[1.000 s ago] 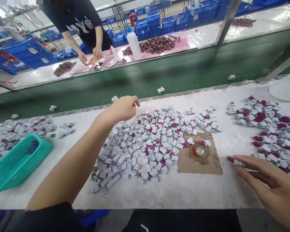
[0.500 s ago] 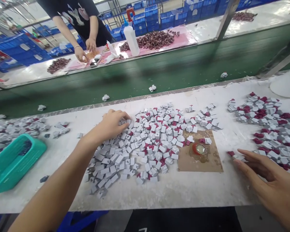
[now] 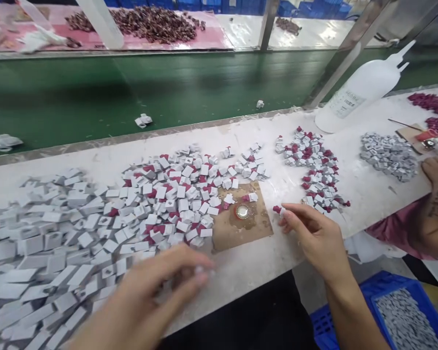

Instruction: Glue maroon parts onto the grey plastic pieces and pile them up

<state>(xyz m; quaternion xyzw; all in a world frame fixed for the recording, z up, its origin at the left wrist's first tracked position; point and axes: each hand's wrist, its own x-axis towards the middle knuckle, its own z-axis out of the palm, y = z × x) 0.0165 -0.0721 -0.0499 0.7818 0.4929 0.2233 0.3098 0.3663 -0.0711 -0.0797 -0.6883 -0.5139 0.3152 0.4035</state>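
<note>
My left hand (image 3: pixel 168 287), blurred, is at the lower left, thumb and forefinger pinched on a small pale piece in front of the big pile of grey blocks (image 3: pixel 95 218). My right hand (image 3: pixel 310 233) pinches a small piece with a dark red end (image 3: pixel 277 209) and a pale part, just right of the brown cardboard (image 3: pixel 222 238). On the cardboard a small round red-rimmed cap (image 3: pixel 242 211) of clear liquid sits in a wet patch. Two small grey pieces (image 3: pixel 253 197) with dark red parts lie by the cap.
Behind the table runs a green conveyor (image 3: pixel 204 82) with several grey pieces on it. A white bottle (image 3: pixel 357 92) stands back right. Another person's tattooed arm (image 3: pixel 434 209) rests at the far right. Grey-and-red pieces (image 3: pixel 314 160) lie beyond my right hand; a blue crate (image 3: pixel 379 282) sits below.
The view has swung right. My left hand has left the pile's back and come toward the front edge with a small piece. My right hand has lifted the red-ended piece from the table.
</note>
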